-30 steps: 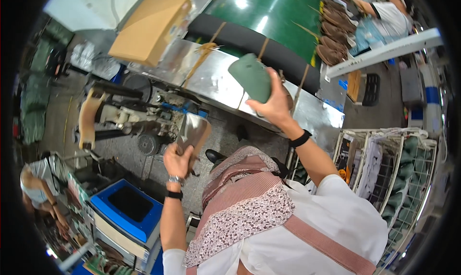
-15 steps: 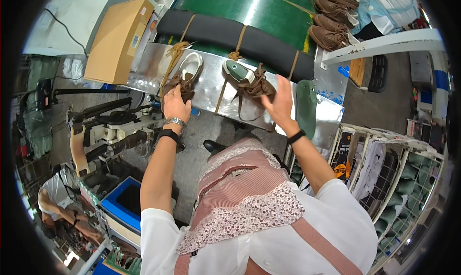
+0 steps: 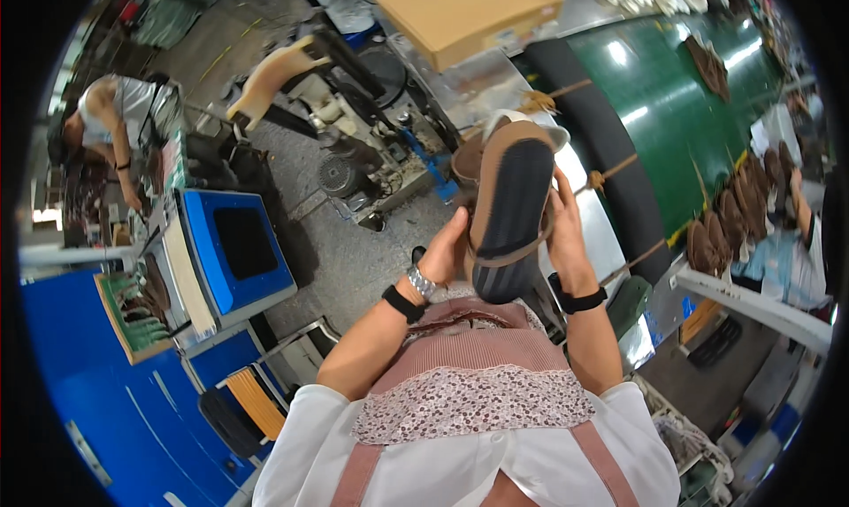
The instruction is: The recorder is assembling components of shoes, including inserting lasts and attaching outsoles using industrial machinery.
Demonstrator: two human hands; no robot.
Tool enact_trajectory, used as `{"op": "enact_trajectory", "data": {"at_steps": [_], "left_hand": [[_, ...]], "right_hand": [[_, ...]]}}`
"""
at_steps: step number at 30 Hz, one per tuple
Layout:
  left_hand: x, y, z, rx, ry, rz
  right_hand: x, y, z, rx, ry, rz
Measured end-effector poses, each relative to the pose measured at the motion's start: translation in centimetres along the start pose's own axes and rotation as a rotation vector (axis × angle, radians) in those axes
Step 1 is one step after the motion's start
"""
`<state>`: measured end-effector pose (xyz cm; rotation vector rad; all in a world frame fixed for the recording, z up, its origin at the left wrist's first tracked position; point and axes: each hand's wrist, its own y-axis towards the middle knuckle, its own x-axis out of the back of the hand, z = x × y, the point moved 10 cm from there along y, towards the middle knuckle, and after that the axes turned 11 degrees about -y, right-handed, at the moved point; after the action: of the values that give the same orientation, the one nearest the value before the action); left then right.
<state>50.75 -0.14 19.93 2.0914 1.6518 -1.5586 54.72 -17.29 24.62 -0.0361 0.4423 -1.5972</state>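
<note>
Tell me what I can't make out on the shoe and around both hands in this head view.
- Shoe: only its dark ribbed sole faces the camera; the upper is turned away.
- Left hand: its fingers are hidden behind the shoe.
- Right hand: its palm is pressed to the shoe's far side, so the grip is unseen.
- Brown shoes on the green belt: too small and bent by the fisheye rim.

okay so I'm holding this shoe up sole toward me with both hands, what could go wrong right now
The shoe is held in the air between the left hand and right hand, over bare floor; a slip would likely drop it there. Its loose strap crosses the sole and could snag your fingers. The machine stands close by your left elbow.
</note>
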Motion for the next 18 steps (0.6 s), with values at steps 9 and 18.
{"op": "enact_trajectory", "data": {"at_steps": [9,18], "left_hand": [[5.6,-2.8,-11.7,-0.326,-0.498,-0.016],[8.6,-1.9,-16.9,-0.525,-0.771,0.077]], "right_hand": [[-22.9,4.8,3.5,0.519,-0.75,0.136],[-35.4,6.0,6.2,0.615,-1.572,0.189]]}}
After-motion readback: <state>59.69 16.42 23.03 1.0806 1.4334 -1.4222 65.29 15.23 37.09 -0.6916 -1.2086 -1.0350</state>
